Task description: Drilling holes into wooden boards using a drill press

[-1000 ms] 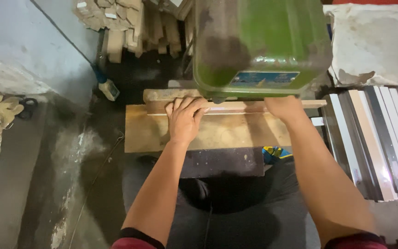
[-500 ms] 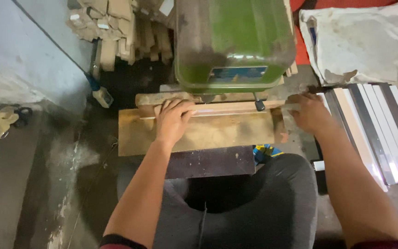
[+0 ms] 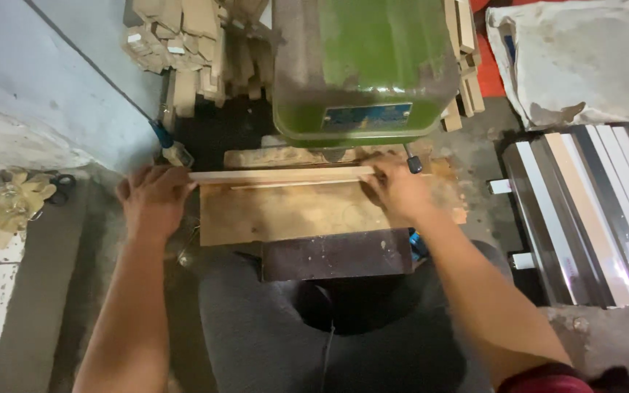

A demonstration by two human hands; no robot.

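A long pale wooden strip (image 3: 282, 175) lies across a wooden work board (image 3: 293, 215) under a green machine (image 3: 362, 69). My left hand (image 3: 153, 200) grips the strip's left end, out past the board's left edge. My right hand (image 3: 400, 191) presses on the strip's right end, just below the machine's head. Both forearms reach forward over my lap.
Stacked wooden offcuts (image 3: 191, 51) pile up behind the machine at the left. Long black, white and tan strips (image 3: 591, 211) lie in a row on the right. A white sack (image 3: 584, 58) sits at the back right. Worn gloves (image 3: 12, 204) lie at the left.
The strip has slid to the left across the board. My left hand moved left with it to the board's edge, and my right hand moved in from the right onto the strip's end.
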